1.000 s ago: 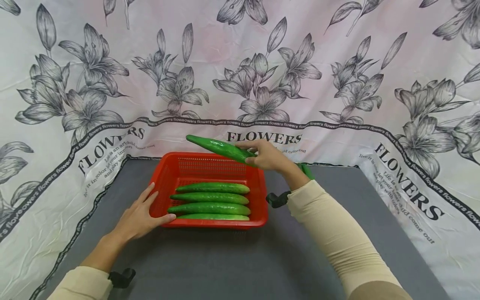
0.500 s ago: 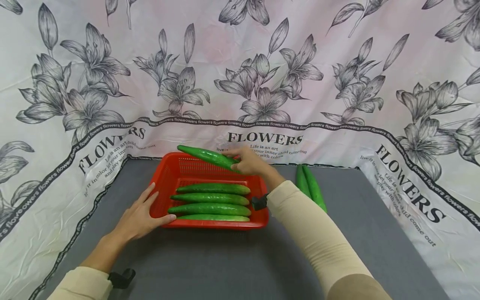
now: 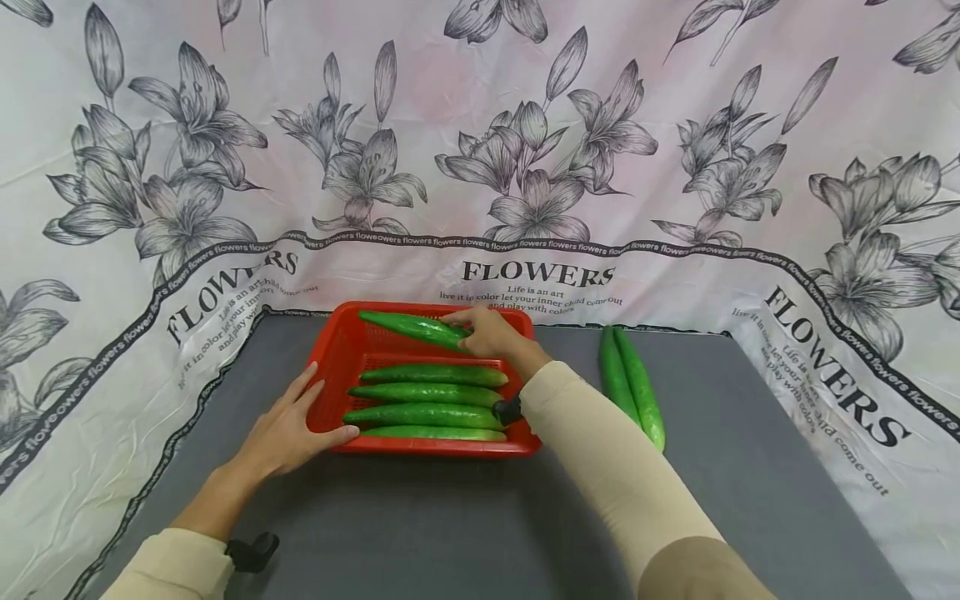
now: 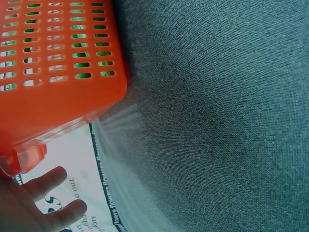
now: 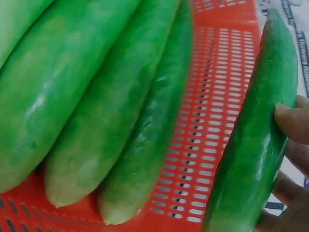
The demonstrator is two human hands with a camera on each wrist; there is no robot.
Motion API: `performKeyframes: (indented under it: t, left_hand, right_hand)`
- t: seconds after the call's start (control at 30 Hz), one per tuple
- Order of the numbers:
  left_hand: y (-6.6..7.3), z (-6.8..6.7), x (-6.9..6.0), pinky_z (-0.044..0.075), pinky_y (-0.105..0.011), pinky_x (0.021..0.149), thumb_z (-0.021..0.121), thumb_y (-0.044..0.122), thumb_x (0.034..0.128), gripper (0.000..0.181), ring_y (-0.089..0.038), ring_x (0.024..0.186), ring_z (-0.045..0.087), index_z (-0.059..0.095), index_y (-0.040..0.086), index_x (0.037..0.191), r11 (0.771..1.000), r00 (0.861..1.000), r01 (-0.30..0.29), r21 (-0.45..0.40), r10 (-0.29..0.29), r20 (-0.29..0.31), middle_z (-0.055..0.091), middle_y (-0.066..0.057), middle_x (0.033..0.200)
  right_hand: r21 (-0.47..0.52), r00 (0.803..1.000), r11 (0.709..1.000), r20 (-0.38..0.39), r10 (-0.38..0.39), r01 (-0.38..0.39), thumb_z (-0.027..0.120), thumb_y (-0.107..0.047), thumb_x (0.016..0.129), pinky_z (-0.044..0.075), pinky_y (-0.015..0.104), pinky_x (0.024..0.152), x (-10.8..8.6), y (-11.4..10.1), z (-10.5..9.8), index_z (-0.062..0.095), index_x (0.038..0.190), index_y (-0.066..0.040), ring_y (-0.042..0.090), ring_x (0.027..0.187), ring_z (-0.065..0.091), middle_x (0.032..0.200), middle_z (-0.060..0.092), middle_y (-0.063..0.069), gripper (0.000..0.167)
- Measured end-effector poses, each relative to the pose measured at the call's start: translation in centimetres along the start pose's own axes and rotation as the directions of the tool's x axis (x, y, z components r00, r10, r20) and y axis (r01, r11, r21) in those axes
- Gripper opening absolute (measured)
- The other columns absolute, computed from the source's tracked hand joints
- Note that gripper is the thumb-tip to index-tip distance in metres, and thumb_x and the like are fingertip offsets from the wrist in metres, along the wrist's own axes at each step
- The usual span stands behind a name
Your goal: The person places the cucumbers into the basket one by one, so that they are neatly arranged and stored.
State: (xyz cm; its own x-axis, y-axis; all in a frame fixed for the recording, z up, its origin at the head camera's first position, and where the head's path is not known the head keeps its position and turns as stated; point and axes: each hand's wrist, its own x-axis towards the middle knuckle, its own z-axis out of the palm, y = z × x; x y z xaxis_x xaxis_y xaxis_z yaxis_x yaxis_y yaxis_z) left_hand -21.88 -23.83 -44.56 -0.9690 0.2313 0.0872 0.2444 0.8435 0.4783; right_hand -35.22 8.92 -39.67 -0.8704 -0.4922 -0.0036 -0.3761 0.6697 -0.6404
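A red plastic basket (image 3: 427, 447) sits on the grey table, with several green cucumbers (image 3: 431, 394) lying side by side in it. My right hand (image 3: 491, 335) grips another cucumber (image 3: 414, 327) by its right part, over the back of the basket. In the right wrist view, the thumb and fingers pinch this cucumber (image 5: 260, 140) from the side, apart from the row. My left hand (image 3: 281, 437) rests at the basket's front left corner, thumb at the rim and fingers straight along the left side. In the left wrist view, two of its fingers (image 4: 48, 182) stretch past the rim.
Two cucumbers (image 3: 633, 387) lie together on the table to the right of the basket. A floral cloth (image 3: 540, 192) hangs behind and along both sides. The grey tabletop (image 3: 420, 533) extends in front of the basket.
My right hand has moved left and down with the cucumber, from above the basket's right end to its back side. The two cucumbers on the right came into view. The left hand stays put.
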Motion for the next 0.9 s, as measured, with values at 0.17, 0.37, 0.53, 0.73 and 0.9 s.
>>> performKeyframes:
  t: [0.17, 0.37, 0.53, 0.73, 0.9]
  left_hand:
    - [0.0, 0.1, 0.1, 0.029, -0.069, 0.094, 0.063, 0.068, 0.0783, 0.103, -0.044, 0.129, 0.034, 0.034, -0.002, 0.148, 1.0, 1.0, -0.001, -0.001, 0.001, -0.002, 0.013, -0.01, 0.159]
    - [0.0, 0.0, 0.1, 0.03, -0.069, 0.094, 0.064, 0.067, 0.0783, 0.103, -0.045, 0.129, 0.034, 0.034, -0.002, 0.148, 1.0, 1.0, -0.011, -0.006, 0.011, -0.001, 0.014, -0.011, 0.158]
    - [-0.1, 0.0, -0.1, 0.032, -0.067, 0.095, 0.065, 0.065, 0.0785, 0.102, -0.044, 0.128, 0.033, 0.033, -0.003, 0.148, 1.0, 1.0, -0.004, -0.02, 0.004, 0.0, 0.014, -0.012, 0.158]
    - [0.0, 0.0, 0.0, 0.031, -0.068, 0.095, 0.064, 0.066, 0.0786, 0.102, -0.044, 0.129, 0.033, 0.033, -0.002, 0.148, 1.0, 1.0, -0.001, -0.019, 0.001, 0.005, 0.013, -0.011, 0.159]
    - [0.0, 0.0, 0.1, 0.031, -0.069, 0.094, 0.064, 0.067, 0.0785, 0.102, -0.044, 0.128, 0.034, 0.033, -0.002, 0.148, 1.0, 1.0, 0.004, -0.012, -0.004, 0.005, 0.014, -0.01, 0.159]
  right_hand:
    - [-0.006, 1.0, 1.0, 0.014, 0.021, -0.02, 0.059, 0.01, 0.081, 0.034, 0.028, 0.057, 0.4, 0.9, 0.4, 0.062, 0.132, -0.016, 0.017, 0.071, 0.048, 0.121, 0.064, 0.003, 0.057]
    - [-0.014, 0.997, 0.998, 0.038, 0.065, -0.065, 0.058, 0.011, 0.079, 0.033, 0.026, 0.053, 1.0, 1.3, 0.9, 0.063, 0.13, -0.017, 0.017, 0.071, 0.05, 0.123, 0.063, 0.002, 0.059]
    - [-0.054, 0.994, 0.995, 0.061, 0.089, -0.085, 0.058, 0.009, 0.081, 0.04, 0.026, 0.067, 1.7, 1.5, 1.8, 0.063, 0.131, -0.018, 0.017, 0.094, 0.056, 0.128, 0.061, 0.0, 0.057]
    - [-0.109, 0.991, 0.988, 0.065, 0.113, -0.105, 0.06, 0.008, 0.082, 0.044, 0.027, 0.073, 2.0, 1.5, 2.1, 0.065, 0.128, -0.019, 0.017, 0.098, 0.055, 0.127, 0.062, -0.002, 0.054]
    - [-0.146, 0.992, 0.985, 0.073, 0.104, -0.093, 0.058, 0.008, 0.083, 0.043, 0.027, 0.079, 2.2, 1.2, 2.4, 0.065, 0.128, -0.019, 0.017, 0.106, 0.054, 0.127, 0.062, 0.0, 0.054]
